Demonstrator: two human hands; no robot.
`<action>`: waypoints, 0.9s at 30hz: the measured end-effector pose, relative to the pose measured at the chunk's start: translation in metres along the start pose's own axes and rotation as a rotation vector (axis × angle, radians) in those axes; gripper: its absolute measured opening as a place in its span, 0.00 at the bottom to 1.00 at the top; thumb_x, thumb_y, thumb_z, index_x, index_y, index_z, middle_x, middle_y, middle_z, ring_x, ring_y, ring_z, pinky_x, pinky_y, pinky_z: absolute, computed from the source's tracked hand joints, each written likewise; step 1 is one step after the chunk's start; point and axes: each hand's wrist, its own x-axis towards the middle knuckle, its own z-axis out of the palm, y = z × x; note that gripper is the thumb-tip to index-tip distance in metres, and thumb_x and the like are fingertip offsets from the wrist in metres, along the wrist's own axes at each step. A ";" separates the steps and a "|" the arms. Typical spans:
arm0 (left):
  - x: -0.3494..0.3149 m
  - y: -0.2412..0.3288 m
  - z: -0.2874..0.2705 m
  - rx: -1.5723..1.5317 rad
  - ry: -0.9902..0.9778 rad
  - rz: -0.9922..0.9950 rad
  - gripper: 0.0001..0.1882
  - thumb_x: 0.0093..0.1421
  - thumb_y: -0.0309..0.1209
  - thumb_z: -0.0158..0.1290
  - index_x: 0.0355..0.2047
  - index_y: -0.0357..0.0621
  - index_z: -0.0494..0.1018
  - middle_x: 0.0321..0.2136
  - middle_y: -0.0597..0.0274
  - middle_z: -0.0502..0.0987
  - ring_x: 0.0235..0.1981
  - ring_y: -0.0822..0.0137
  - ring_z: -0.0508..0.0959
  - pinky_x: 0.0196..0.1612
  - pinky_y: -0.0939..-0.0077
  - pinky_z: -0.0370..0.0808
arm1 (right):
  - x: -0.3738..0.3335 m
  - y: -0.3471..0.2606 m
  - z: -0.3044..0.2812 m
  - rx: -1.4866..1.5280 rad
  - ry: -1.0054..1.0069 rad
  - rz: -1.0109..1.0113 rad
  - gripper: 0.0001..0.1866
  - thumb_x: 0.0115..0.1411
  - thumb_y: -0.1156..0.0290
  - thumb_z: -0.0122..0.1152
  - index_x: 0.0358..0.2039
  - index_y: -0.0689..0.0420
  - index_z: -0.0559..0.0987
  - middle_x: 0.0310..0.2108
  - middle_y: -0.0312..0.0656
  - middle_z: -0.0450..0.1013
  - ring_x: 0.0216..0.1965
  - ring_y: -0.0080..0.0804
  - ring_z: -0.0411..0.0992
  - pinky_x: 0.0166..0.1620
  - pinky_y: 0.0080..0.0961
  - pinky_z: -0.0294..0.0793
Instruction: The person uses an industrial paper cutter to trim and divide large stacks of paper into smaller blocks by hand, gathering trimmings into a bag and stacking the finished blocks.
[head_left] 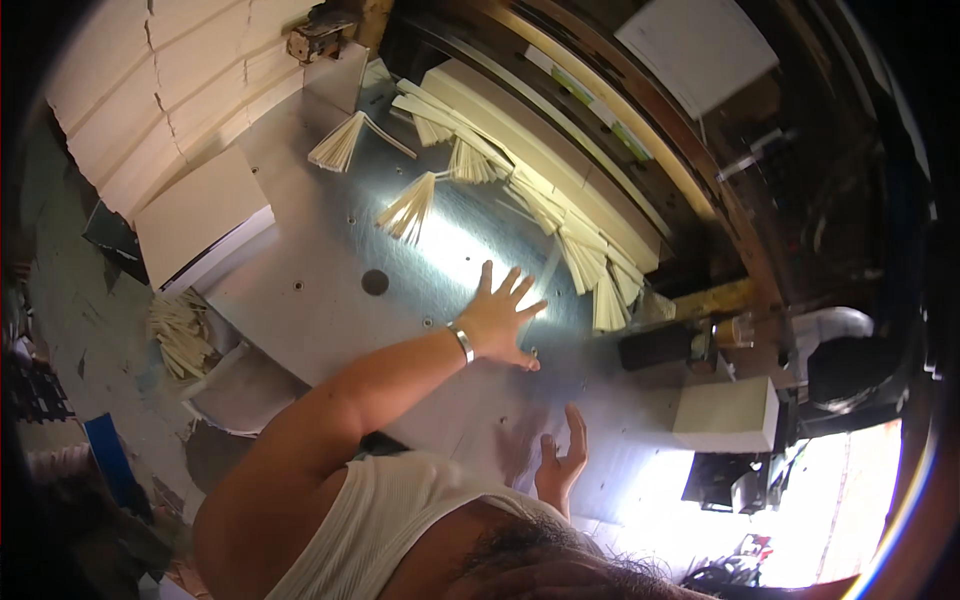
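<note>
My left hand [500, 318] reaches over a shiny metal table [330, 330], its fingers spread and nothing in them. A silver band circles that wrist. Closer to my body, my right hand [562, 462] is raised above the table with thumb and a finger apart; it holds nothing that I can see, and its other fingers are partly hidden. Beyond the left hand lie fanned bunches of cream paper strips [583, 262]. Two looser fans of strips [408, 208] rest farther left on the metal. Behind them runs a long cream bar-shaped stack [560, 165].
A cut paper stack [205, 215] sits on the table's left side, near tall paper piles [170, 80]. More strips [180, 335] are heaped below the left edge. On the right stands a white block [727, 413]. A dark machine frame with a wooden-looking beam [700, 190] crosses the far side.
</note>
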 end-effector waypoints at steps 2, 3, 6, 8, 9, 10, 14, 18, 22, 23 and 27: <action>0.006 -0.004 -0.001 -0.045 -0.012 0.028 0.58 0.52 0.78 0.50 0.76 0.59 0.57 0.77 0.45 0.48 0.79 0.44 0.43 0.71 0.22 0.33 | 0.047 -0.010 0.012 0.004 -0.054 -0.165 0.31 0.60 0.61 0.69 0.60 0.66 0.77 0.59 0.57 0.76 0.62 0.55 0.73 0.65 0.47 0.69; 0.006 -0.010 0.004 -0.047 0.030 0.042 0.57 0.54 0.77 0.51 0.76 0.58 0.58 0.77 0.44 0.50 0.79 0.45 0.44 0.71 0.21 0.34 | 0.070 -0.020 0.025 0.020 -0.093 -0.245 0.31 0.60 0.62 0.70 0.60 0.66 0.77 0.59 0.58 0.76 0.62 0.55 0.73 0.64 0.46 0.70; 0.006 -0.018 0.006 0.015 0.000 0.023 0.53 0.57 0.74 0.49 0.76 0.58 0.58 0.77 0.46 0.51 0.79 0.46 0.44 0.71 0.21 0.32 | 0.146 -0.061 0.082 0.186 -0.309 -0.328 0.32 0.55 0.72 0.73 0.61 0.66 0.76 0.59 0.57 0.76 0.61 0.55 0.73 0.63 0.44 0.72; 0.010 -0.018 0.018 -0.075 0.063 0.023 0.51 0.58 0.72 0.50 0.74 0.56 0.60 0.75 0.47 0.55 0.78 0.45 0.47 0.72 0.22 0.33 | 0.199 -0.094 0.124 0.204 -0.480 -0.523 0.35 0.52 0.72 0.76 0.61 0.64 0.76 0.59 0.57 0.75 0.61 0.54 0.73 0.62 0.44 0.73; 0.017 -0.017 0.037 -0.139 0.135 0.050 0.51 0.58 0.71 0.51 0.74 0.54 0.60 0.74 0.48 0.58 0.77 0.43 0.49 0.72 0.23 0.34 | 0.220 -0.118 0.146 0.144 -0.564 -0.616 0.36 0.51 0.71 0.78 0.61 0.62 0.76 0.59 0.56 0.75 0.61 0.54 0.73 0.62 0.44 0.73; 0.018 -0.020 0.041 -0.219 0.159 0.076 0.51 0.57 0.70 0.53 0.73 0.53 0.61 0.73 0.48 0.60 0.76 0.43 0.52 0.73 0.26 0.37 | 0.236 -0.139 0.171 0.093 -0.640 -0.660 0.37 0.49 0.70 0.78 0.62 0.58 0.77 0.62 0.53 0.73 0.63 0.53 0.72 0.65 0.44 0.71; 0.014 -0.018 0.031 -0.398 0.128 0.094 0.47 0.56 0.62 0.59 0.69 0.50 0.66 0.67 0.50 0.68 0.70 0.44 0.62 0.72 0.39 0.50 | 0.289 -0.212 0.296 0.114 -0.626 -1.079 0.34 0.56 0.56 0.75 0.63 0.49 0.77 0.58 0.50 0.74 0.59 0.53 0.72 0.62 0.46 0.70; 0.021 -0.016 0.030 -0.442 0.267 0.084 0.30 0.62 0.50 0.57 0.60 0.48 0.73 0.62 0.54 0.74 0.65 0.50 0.70 0.63 0.50 0.69 | 0.302 -0.244 0.390 0.042 -0.507 -1.117 0.25 0.54 0.49 0.74 0.50 0.46 0.86 0.58 0.46 0.75 0.61 0.49 0.70 0.63 0.44 0.68; 0.022 -0.019 0.012 -0.417 0.134 0.024 0.33 0.62 0.48 0.57 0.65 0.51 0.70 0.66 0.56 0.70 0.69 0.51 0.67 0.67 0.42 0.61 | 0.328 -0.239 0.416 -0.038 -0.405 -1.038 0.18 0.52 0.48 0.75 0.34 0.48 0.90 0.57 0.44 0.76 0.60 0.48 0.71 0.62 0.44 0.69; 0.020 -0.016 0.019 -0.346 0.221 0.015 0.35 0.61 0.49 0.58 0.67 0.52 0.69 0.68 0.56 0.69 0.70 0.51 0.64 0.69 0.37 0.57 | 0.342 -0.232 0.422 -0.102 -0.394 -1.038 0.18 0.51 0.49 0.74 0.34 0.49 0.89 0.57 0.42 0.76 0.63 0.44 0.67 0.64 0.46 0.65; 0.033 -0.015 0.039 -0.227 0.302 -0.013 0.51 0.53 0.55 0.66 0.74 0.54 0.61 0.74 0.55 0.60 0.76 0.45 0.53 0.70 0.16 0.37 | 0.401 -0.221 0.424 -0.134 -0.449 -0.634 0.17 0.50 0.53 0.74 0.31 0.54 0.84 0.50 0.47 0.77 0.56 0.49 0.73 0.59 0.46 0.71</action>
